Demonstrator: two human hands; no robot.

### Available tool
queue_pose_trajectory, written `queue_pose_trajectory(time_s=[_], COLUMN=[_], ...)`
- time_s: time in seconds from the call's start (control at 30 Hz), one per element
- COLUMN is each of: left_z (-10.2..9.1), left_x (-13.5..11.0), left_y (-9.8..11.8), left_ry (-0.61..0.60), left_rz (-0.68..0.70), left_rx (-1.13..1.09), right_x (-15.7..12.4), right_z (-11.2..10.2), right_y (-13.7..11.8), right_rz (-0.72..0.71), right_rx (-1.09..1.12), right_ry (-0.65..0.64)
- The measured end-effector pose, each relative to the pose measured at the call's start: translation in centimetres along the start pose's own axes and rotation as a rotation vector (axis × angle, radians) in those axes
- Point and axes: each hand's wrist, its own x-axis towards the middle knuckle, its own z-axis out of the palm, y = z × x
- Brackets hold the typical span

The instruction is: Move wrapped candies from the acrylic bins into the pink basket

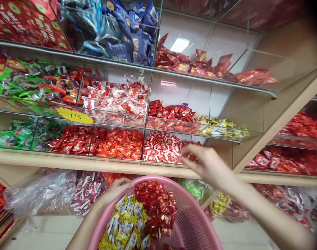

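Note:
My left hand [116, 190] grips the far rim of a pink plastic basket [193, 222] held low in front of me. Inside the basket lie a heap of red-wrapped candies [157, 206] and a heap of yellow-and-white wrapped candies [127, 224]. My right hand [206, 163] reaches forward over the lowest glass bin, its fingers loosely spread and a little blurred, just right of a pile of red-and-white wrapped candies [160, 147]. Nothing shows in that hand.
Tiered glass bins hold wrapped sweets: green [17, 133], red [116, 142], red-and-white [119, 99], yellow [220, 127], blue bags [132, 31]. A yellow price tag [74, 116] reads 15. Clear bags of candies [43, 191] sit below the wooden shelf edge [96, 165].

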Motion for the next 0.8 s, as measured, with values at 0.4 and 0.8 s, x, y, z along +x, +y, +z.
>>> queue_pose_trajectory(time_s=[0.4,0.8], left_z=[-0.2,-0.1], left_x=[0.2,0.3], left_y=[-0.5,-0.6], left_ry=[-0.011,0.015], left_rz=[-0.016,-0.005], left_rx=[-0.008,-0.035], right_x=[12.8,17.1], right_z=[-8.6,-5.7], right_y=[2.6,0.8], right_rz=[0.380,0.474], right_rx=[-0.587,-0.415], right_ry=[-0.163,-0.276])
